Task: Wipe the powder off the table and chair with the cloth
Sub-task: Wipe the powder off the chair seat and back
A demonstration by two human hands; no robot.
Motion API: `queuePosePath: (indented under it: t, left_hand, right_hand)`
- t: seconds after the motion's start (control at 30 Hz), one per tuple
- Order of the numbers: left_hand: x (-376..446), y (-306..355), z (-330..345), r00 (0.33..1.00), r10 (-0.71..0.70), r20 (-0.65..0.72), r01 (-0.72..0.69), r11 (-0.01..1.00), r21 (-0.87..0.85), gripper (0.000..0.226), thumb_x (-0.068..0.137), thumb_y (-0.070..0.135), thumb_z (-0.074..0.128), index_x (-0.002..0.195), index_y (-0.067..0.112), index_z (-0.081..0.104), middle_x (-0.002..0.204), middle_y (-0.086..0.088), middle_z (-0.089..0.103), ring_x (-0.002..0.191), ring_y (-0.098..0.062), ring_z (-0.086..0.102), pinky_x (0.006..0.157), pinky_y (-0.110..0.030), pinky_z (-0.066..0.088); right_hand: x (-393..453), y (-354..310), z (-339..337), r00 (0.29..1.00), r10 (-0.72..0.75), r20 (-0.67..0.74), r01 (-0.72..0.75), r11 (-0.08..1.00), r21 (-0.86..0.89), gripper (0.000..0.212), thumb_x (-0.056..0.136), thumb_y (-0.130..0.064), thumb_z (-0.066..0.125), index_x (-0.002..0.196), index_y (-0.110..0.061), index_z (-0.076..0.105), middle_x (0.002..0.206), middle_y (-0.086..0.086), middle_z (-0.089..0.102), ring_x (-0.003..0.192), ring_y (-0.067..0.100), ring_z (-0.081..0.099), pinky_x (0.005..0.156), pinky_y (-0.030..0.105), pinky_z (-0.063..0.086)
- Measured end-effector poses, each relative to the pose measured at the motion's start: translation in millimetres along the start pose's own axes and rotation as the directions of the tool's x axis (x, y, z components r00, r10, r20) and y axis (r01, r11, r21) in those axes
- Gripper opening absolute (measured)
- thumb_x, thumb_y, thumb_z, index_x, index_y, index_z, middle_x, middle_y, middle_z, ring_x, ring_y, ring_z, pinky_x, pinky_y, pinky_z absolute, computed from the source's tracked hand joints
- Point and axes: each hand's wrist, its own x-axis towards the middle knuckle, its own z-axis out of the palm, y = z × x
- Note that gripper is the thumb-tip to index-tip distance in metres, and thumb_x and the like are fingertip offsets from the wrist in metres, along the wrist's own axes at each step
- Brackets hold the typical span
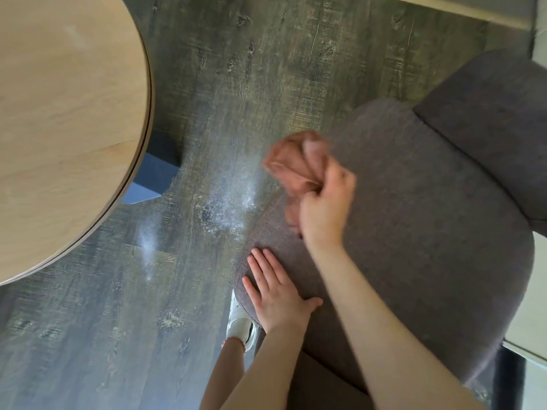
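Head view, looking steeply down. The right hand [325, 202] is closed in a fist around a bunched brown-orange cloth [296, 164], knuckles up, the wrist bent slightly and the bare forearm running back toward the lower right corner. The cloth spills out beyond the fingers toward the front edge of the chair [414, 232] seat and appears blurred; whether its lower side touches the fabric cannot be told. The left hand [275, 294] lies flat and open, palm down, on the near front edge of the grey upholstered seat, fingers together and pointing away from the body, thumb spread toward the right forearm. It holds nothing. The two forearms run roughly side by side, the left one lower in the frame, and the hands are near each other but apart. The chair's backrest [497, 128] rises at the upper right. White powder [233, 202] lies scattered on the dark wood-grain floor [266, 54] just beside the seat's front edge, with a second, fainter streak farther left, near the rim of the round, light wooden tabletop [65, 113]. The tabletop fills the upper left and stands well apart from both hands; a faint pale smear shows on its surface. A blue block [151, 179] shows beneath its rim. A white shoe [239, 324] is visible on the floor just below the left hand, partly hidden by the seat.
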Motion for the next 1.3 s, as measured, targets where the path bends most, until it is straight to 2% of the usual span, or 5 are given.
queuePosePath:
  t: [0.33, 0.5, 0.67, 0.97, 1.3]
  left_hand:
    - [-6, 10, -19, 1.000, 0.004, 0.007, -0.003, 0.995, -0.098, 0.142, 0.055, 0.065, 0.073, 0.133, 0.010, -0.033, 0.157, -0.017, -0.010, 0.133, -0.021, -0.025, 0.108, -0.044, -0.012]
    - [-2, 7, -17, 0.999, 0.028, -0.044, -0.027, 1.000, 0.008, 0.156, 0.005, 0.073, 0.075, 0.134, -0.001, 0.029, 0.135, -0.025, 0.051, 0.126, -0.035, 0.050, 0.098, -0.052, 0.039]
    - [-3, 11, -25, 0.994, -0.051, 0.099, 0.048, 0.998, 0.028, 0.153, 0.029, 0.072, 0.077, 0.145, -0.001, 0.009, 0.151, -0.026, 0.026, 0.141, -0.035, 0.025, 0.111, -0.051, 0.026]
    - [-6, 21, -61, 0.950, -0.073, 0.302, 0.067, 0.997, 0.028, 0.115, 0.078, 0.054, 0.061, 0.145, 0.005, -0.019, 0.156, -0.011, -0.023, 0.145, -0.026, -0.019, 0.117, -0.048, -0.001]
    - [-30, 144, -161, 0.917, 0.279, 0.284, 0.121, 0.484, -0.866, 0.047, 0.094, 0.040, 0.043, 0.129, 0.010, 0.052, 0.133, -0.005, 0.055, 0.126, -0.017, 0.049, 0.110, -0.032, 0.032]
  right_hand:
    - [47, 99, -88, 0.876, 0.410, -0.254, -0.481, 0.779, -0.403, 0.050, 0.085, -0.008, 0.051, 0.133, -0.004, 0.038, 0.131, 0.032, 0.037, 0.117, 0.050, 0.040, 0.101, 0.047, 0.033]
    - [39, 46, -17, 0.958, 0.278, 0.066, -0.219, 0.864, -0.454, 0.039, 0.085, -0.010, 0.049, 0.124, -0.011, 0.048, 0.124, 0.024, 0.046, 0.110, 0.043, 0.049, 0.095, 0.041, 0.036]
    - [30, 5, 23, 0.745, 0.188, 0.640, -0.199, 0.978, -0.056, 0.037, 0.082, -0.009, 0.056, 0.118, -0.014, 0.057, 0.114, 0.015, 0.064, 0.108, 0.032, 0.059, 0.097, 0.044, 0.045]
    - [38, 16, -71, 0.905, 0.311, 0.291, -0.400, 0.855, 0.330, 0.035, 0.081, 0.003, 0.056, 0.109, -0.018, 0.058, 0.106, 0.007, 0.065, 0.099, 0.024, 0.062, 0.094, 0.040, 0.050]
    - [39, 4, -184, 0.957, 0.285, 0.059, -0.290, 0.951, 0.107, 0.057, 0.074, -0.002, 0.055, 0.130, -0.011, 0.048, 0.123, 0.015, 0.052, 0.113, 0.028, 0.052, 0.102, 0.039, 0.041]
